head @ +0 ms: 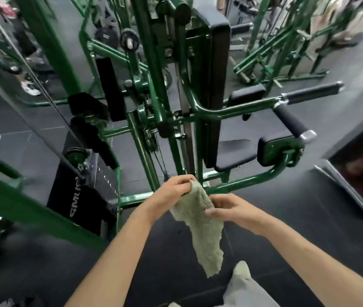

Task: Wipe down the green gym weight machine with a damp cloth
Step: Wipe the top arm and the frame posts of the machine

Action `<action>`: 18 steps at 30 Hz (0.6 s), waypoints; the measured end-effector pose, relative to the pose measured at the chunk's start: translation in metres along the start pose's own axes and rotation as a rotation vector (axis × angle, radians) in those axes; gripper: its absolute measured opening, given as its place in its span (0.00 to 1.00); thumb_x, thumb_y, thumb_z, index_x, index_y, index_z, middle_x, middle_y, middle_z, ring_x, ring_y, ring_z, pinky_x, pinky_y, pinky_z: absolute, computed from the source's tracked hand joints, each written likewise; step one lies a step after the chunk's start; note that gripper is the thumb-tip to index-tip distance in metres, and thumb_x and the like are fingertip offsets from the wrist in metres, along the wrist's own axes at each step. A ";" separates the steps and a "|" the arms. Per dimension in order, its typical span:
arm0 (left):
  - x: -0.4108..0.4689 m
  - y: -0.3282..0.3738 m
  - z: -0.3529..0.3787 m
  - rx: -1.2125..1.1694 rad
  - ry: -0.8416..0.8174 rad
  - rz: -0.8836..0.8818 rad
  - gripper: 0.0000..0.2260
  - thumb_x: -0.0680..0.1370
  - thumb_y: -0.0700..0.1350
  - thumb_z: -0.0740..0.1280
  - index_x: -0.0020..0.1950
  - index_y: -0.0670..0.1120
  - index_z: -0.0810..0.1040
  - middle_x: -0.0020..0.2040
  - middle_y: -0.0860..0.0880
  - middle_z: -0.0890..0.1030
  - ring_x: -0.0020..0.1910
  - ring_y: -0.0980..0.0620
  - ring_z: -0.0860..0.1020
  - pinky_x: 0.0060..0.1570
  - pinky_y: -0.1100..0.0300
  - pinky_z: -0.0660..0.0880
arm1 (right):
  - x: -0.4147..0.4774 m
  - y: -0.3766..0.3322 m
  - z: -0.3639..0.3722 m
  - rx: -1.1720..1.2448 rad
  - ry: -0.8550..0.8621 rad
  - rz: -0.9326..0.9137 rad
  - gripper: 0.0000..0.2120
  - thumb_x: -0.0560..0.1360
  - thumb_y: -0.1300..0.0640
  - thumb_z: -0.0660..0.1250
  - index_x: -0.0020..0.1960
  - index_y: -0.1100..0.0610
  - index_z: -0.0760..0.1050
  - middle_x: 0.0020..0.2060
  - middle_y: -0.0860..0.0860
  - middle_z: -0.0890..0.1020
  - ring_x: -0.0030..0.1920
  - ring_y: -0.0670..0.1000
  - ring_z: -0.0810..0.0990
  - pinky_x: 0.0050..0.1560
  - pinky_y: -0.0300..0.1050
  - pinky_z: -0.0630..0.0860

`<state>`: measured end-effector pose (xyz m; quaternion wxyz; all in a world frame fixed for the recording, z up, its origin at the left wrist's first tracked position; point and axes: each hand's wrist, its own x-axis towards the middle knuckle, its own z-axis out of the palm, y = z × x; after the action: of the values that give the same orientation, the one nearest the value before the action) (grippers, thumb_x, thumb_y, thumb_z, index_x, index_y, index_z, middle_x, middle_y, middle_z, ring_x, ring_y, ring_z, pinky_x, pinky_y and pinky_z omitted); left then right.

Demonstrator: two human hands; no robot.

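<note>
Cloth [200, 220]: pale green, held up in front of the green machine [154, 111], its lower end hanging free.
Left hand [171, 191]: fingers curled, top edge pinched.
Right hand [229, 208]: fingers curled, side edge pinched.

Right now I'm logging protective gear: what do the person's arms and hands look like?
Both forearms are bare, with no sleeves in view. The left hand and right hand wear no gloves, and no rings, watch or wristbands show.

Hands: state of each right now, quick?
Left hand: grips the top end of the cloth.
Right hand: pinches the cloth's edge partway down.
</note>
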<state>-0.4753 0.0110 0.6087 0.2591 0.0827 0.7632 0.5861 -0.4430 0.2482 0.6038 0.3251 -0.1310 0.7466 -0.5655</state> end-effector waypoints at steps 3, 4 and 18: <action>0.047 0.011 0.032 0.077 0.015 0.005 0.09 0.82 0.41 0.61 0.49 0.45 0.81 0.47 0.42 0.82 0.49 0.42 0.79 0.55 0.48 0.73 | -0.023 0.025 -0.030 0.037 -0.020 0.046 0.14 0.82 0.57 0.69 0.68 0.53 0.79 0.62 0.52 0.84 0.65 0.55 0.81 0.70 0.57 0.75; 0.065 0.016 0.046 0.108 0.023 0.000 0.09 0.82 0.41 0.62 0.49 0.45 0.82 0.46 0.43 0.82 0.48 0.44 0.79 0.54 0.49 0.73 | -0.032 0.034 -0.044 0.081 -0.002 0.053 0.14 0.83 0.58 0.68 0.68 0.54 0.79 0.63 0.54 0.84 0.65 0.56 0.81 0.70 0.57 0.75; 0.277 0.092 0.329 0.035 0.246 -0.108 0.05 0.78 0.40 0.67 0.52 0.47 0.79 0.46 0.51 0.81 0.44 0.54 0.78 0.43 0.62 0.73 | -0.190 0.161 -0.298 0.654 0.757 0.151 0.13 0.82 0.59 0.67 0.65 0.60 0.79 0.57 0.61 0.85 0.58 0.63 0.84 0.64 0.65 0.78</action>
<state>-0.5662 0.4379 0.5537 0.1932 -0.0267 0.8028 0.5635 -0.4608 0.6336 0.5621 0.0956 0.2462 0.6034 -0.7525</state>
